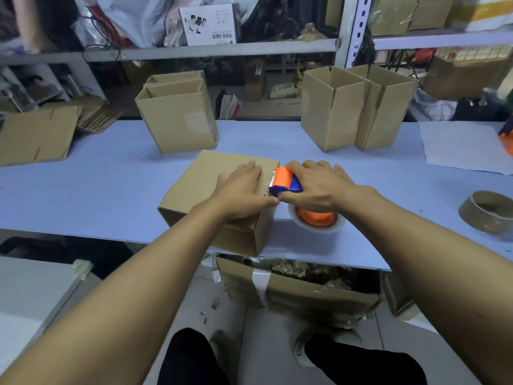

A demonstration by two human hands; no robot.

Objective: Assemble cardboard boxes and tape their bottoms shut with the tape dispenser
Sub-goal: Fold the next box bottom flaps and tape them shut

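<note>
Blue worktable, shelving behind: one cardboard box lies at the near edge, its front corner overhanging. Left hand presses flat on the box top, fingers straight; right hand grips the orange tape dispenser at the box's right edge. Standing boxes line the far edge, bare surface between them and to the left of the box.

Two bare forearms, no sleeves showing, no watch, rings or bands. Left hand and right hand ungloved, nails short. Below, black trousers over both legs. On one foot a pale shoe (greyish, rather scuffed, mostly hidden behind the knee).
</note>
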